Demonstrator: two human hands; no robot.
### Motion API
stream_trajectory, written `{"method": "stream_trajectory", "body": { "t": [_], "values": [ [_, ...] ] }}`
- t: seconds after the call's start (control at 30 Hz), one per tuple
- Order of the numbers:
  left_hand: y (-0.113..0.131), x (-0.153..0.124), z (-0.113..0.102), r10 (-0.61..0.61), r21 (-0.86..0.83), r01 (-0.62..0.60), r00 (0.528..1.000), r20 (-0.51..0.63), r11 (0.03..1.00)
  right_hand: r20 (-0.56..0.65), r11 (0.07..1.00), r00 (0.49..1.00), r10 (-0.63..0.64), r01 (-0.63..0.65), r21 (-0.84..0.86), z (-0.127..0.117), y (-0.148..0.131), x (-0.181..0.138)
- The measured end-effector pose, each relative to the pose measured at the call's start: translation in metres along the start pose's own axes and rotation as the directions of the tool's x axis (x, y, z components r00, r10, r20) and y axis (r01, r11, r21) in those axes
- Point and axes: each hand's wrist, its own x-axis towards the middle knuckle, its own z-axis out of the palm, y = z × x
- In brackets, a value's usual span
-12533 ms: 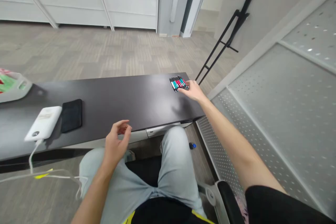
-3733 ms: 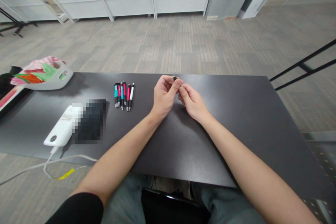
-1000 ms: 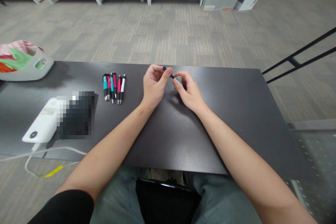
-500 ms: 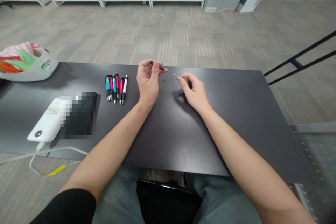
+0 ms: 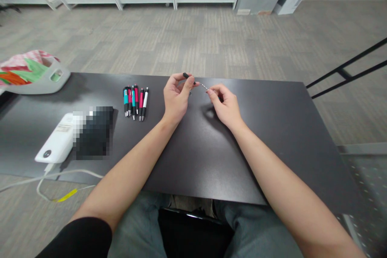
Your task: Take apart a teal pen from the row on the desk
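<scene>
Left hand is raised above the counter, its grip pinched on a black pen barrel. Right hand pinches a thin refill with spring, its tip just beside the barrel. 5 pens lie near the left hand.

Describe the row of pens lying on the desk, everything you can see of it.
The row of pens lies flat on the black desk, left of the left hand and clear of it. It holds about five or six click pens side by side, close together, roughly parallel and pointing toward the person. Barrels look plastic: teal, pink-red and one white, with black ends and silvery tips. A white power bank sits farther left. Neither hand touches the pens.
</scene>
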Motion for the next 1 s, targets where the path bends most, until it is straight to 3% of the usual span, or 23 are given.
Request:
{"method": "stream_trajectory", "body": {
  "t": [0.67, 1.0],
  "values": [
    [0.0110, -0.0010, 0.0043, -0.140, 0.007, 0.140, 0.990, 0.024, 0.990, -0.020, 1.000, 1.000, 0.012, -0.011, 0.003, -0.0003, 0.0041, 0.0004],
    [0.0029, -0.0028, 0.0027, -0.081, -0.018, 0.082, 0.995, 0.063, 0.996, -0.016, 1.000, 1.000, -0.005, 0.006, 0.025, 0.0002, 0.0050, 0.0000]
  ]
}}
